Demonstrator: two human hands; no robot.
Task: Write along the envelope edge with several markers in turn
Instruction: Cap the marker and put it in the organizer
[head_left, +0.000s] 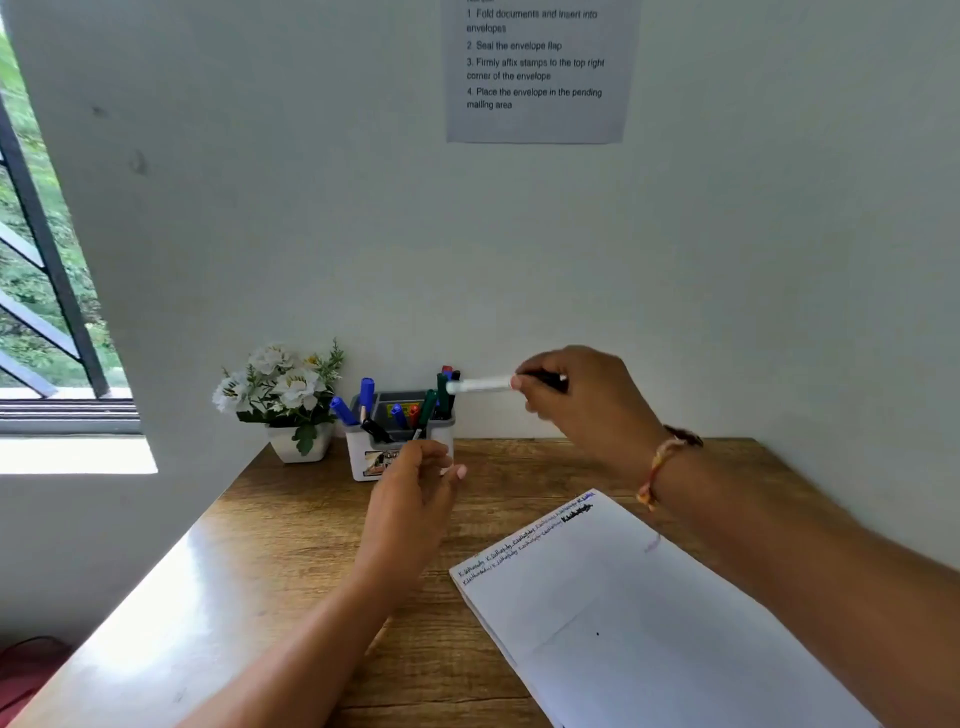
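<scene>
A white envelope (649, 623) lies on the wooden desk (291, 561) at the lower right, with handwritten lines along its far edge. My right hand (582, 405) is raised above the desk and grips a white-barrelled marker (480, 385) that points left, its tip close to the marker holder. My left hand (415, 499) hovers in front of the holder, fingers loosely curled, with nothing visible in it. The white marker holder (384, 452) stands at the back of the desk with several blue, green, red and black markers (367, 392) in it.
A white pot of artificial flowers (291, 395) stands left of the holder against the wall. A printed instruction sheet (540, 67) hangs on the wall above. A barred window (41, 291) is at the left. A red object (21, 675) lies below the desk's left edge.
</scene>
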